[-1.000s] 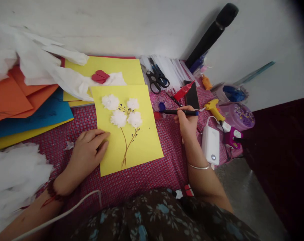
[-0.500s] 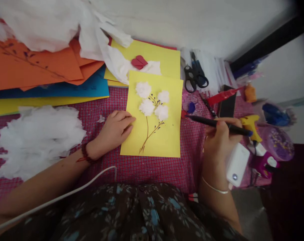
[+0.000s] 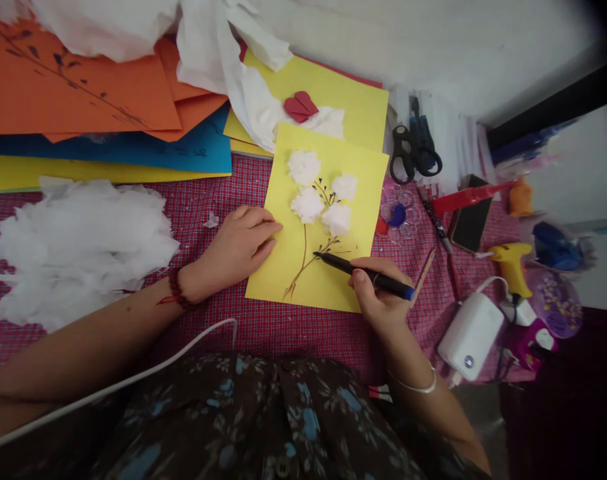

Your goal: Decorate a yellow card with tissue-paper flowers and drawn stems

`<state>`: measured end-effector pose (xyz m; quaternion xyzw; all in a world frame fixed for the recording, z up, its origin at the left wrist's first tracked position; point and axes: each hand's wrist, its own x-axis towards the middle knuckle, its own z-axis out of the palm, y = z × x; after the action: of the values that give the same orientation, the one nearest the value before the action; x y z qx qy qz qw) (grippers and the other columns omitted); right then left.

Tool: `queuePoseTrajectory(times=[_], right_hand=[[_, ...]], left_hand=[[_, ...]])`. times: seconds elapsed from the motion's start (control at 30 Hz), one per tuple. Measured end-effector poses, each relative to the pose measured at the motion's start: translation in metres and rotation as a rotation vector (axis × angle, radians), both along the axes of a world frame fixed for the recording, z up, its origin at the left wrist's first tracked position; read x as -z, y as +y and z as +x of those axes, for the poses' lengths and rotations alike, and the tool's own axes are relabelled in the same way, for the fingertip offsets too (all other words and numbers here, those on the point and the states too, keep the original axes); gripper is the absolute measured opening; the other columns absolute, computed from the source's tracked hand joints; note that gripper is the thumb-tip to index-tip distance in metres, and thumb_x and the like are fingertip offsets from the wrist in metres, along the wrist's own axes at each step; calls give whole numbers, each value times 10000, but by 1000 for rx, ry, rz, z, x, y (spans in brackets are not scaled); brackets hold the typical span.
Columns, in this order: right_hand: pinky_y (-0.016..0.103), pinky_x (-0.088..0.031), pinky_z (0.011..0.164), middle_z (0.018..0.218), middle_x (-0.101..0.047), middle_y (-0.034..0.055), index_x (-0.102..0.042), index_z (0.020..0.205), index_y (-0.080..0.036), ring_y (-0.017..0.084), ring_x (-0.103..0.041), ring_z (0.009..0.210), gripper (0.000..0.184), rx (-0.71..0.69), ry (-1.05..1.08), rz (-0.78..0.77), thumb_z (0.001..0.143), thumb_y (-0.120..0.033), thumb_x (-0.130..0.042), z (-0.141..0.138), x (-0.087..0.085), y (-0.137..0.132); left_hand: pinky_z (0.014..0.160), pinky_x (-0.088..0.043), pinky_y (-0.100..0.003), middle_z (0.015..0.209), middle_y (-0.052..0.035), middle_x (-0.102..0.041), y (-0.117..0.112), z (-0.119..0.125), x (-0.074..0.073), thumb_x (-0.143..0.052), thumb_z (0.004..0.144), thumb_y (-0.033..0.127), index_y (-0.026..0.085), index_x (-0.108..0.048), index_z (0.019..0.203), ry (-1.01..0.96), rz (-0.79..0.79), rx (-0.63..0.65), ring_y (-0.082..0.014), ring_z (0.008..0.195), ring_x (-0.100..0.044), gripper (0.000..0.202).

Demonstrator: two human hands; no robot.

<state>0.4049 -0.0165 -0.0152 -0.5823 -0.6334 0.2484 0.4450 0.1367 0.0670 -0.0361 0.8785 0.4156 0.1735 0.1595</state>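
A yellow sheet of paper (image 3: pixel 343 287) lies before me, bearing drawn brown stems, small dark leaves and several white tissue-paper flowers (image 3: pixel 307 204). My left hand (image 3: pixel 241 250) lies flat with its fingertips on the sheet's left edge and holds nothing. In my right hand (image 3: pixel 383 293) is a black marker pen (image 3: pixel 366 273), gripped between thumb and fingers. Its tip is at the right-hand stem, close to the small leaves; whether it touches the paper I cannot tell. The blue end of the marker points right.
Left lies a heap of white tissue pieces (image 3: pixel 83 247), below orange sheets (image 3: pixel 93 100) and a blue one (image 3: pixel 133 153). A red paper heart (image 3: pixel 300 107) rests behind. To the right are scissors (image 3: pixel 413 150), a yellow glue gun (image 3: pixel 514 267) and a white power bank (image 3: pixel 471 333).
My right hand has moved left with the marker, from beside the sheet to over it, bringing the tip to the stem. My left hand stays at the sheet's edge. The view has shifted slightly.
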Motion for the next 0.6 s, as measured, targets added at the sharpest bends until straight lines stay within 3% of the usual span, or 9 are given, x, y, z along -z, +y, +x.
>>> queuePoseTrajectory(times=[0.17, 0.27, 0.4, 0.6], right_hand=[[293, -494, 490, 644, -659, -6, -713, 886, -261, 151, -609, 515, 75, 4, 3, -74, 843, -306, -671, -3, 0, -1], [266, -425, 417, 576, -615, -24, -692, 843, -249, 135, -559, 447, 109, 19, 137, -102, 866, -344, -643, -2, 1, -1], [265, -377, 389, 501, -550, -47, -655, 829, -248, 131, -503, 397, 156, 167, 308, -37, 883, -387, -610, 5, 1, 5], [263, -361, 409, 506, -499, -59, -612, 789, -236, 114, -464, 402, 147, 437, 255, 138, 862, -362, -593, 40, -3, 26]], left_hand=[[952, -425, -452, 1156, -90, -620, 0, 0, 0, -475, 955, 249, 188, -667, 1138, 5, -31, -9, -266, 1069, -530, 272], [955, -425, -453, 1155, -85, -620, 0, 0, 1, -472, 956, 253, 197, -666, 1135, 0, -37, -9, -263, 1070, -531, 270], [951, -431, -446, 1160, -97, -620, 0, -1, 0, -467, 956, 248, 172, -664, 1139, 3, -32, -7, -267, 1070, -533, 279], [948, -446, -438, 1131, -107, -637, 2, -2, 0, -466, 955, 242, 159, -661, 1123, -18, 0, 17, -265, 1065, -559, 270]])
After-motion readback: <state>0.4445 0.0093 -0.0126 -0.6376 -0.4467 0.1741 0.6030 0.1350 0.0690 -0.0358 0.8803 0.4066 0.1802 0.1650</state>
